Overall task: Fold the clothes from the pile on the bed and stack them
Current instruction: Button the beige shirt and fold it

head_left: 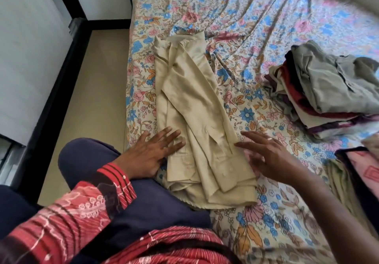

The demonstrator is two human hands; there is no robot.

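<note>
A beige shirt (190, 108) of smooth, faintly shiny cloth lies folded into a long narrow strip on the creased floral bedsheet (256, 28), sleeves crossed down its middle. The left hand (149, 153) lies flat on its near left edge, fingers straight and spread. The right hand (268, 155), fingers extended, seems to hover just beside the right edge, gripping nothing. A soft stack of folded clothes (328, 91) sits well apart, right.

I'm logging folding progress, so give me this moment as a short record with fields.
garment in work: beige long-sleeved shirt, folded lengthwise into a narrow strip, sleeves laid over it
surface: floral bedsheet
left hand: flat, fingers straight on the shirt's left edge
right hand: open, at the shirt's right edge; contact unclear
stack: folded clothes at right, grey garment on top
</note>
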